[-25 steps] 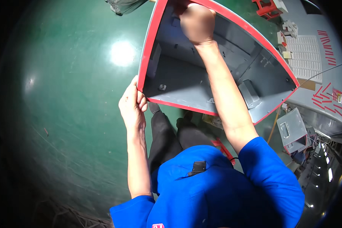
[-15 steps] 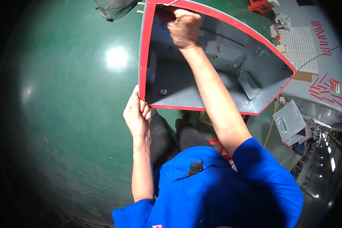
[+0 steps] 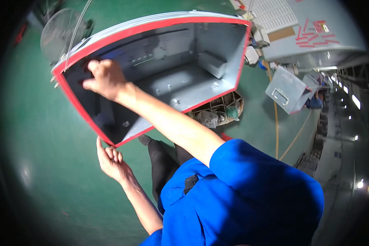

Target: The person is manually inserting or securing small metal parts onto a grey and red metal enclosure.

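Box (image 3: pixel 184 80), long axis newly up-rightward

I had the grey box (image 3: pixel 192 76) slanted before me, its open face toward me, red edging (image 3: pixel 192 19) along its rim.

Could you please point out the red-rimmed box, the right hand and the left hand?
Red-rimmed box (image 3: pixel 197 76), head view: bare inner surface.
Right hand (image 3: pixel 105 78), head view: back of the hand.
Left hand (image 3: pixel 114 165), head view: middle of the hand.

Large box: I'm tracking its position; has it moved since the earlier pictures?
Yes, left in view: the large box now stands clear of the brown board its corner adjoined earlier.
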The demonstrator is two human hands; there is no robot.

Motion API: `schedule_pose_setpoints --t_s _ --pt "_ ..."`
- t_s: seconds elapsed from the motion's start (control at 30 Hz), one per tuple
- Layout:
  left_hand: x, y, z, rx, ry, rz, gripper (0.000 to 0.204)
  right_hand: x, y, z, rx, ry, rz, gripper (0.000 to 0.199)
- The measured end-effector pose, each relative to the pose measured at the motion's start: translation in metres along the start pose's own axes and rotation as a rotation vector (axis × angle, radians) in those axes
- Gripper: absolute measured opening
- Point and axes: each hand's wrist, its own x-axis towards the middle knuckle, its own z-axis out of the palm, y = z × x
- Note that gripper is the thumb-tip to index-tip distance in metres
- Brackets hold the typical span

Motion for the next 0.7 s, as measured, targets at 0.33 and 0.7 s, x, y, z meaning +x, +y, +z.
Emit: schedule_pose_setpoints --t_s 0.33,0.7 --pt "-0.084 -0.063 0.091 0.059 -0.134 -0.241 0.038 -0.130 -0.012 -0.189 0.300 -0.468 0.070 0.007" --pt "-0.231 -0.193 0.229 0.061 -0.445 -0.639 0.029 -0.182 0.061 -0.463 0.159 -0.492 0.197 0.010"
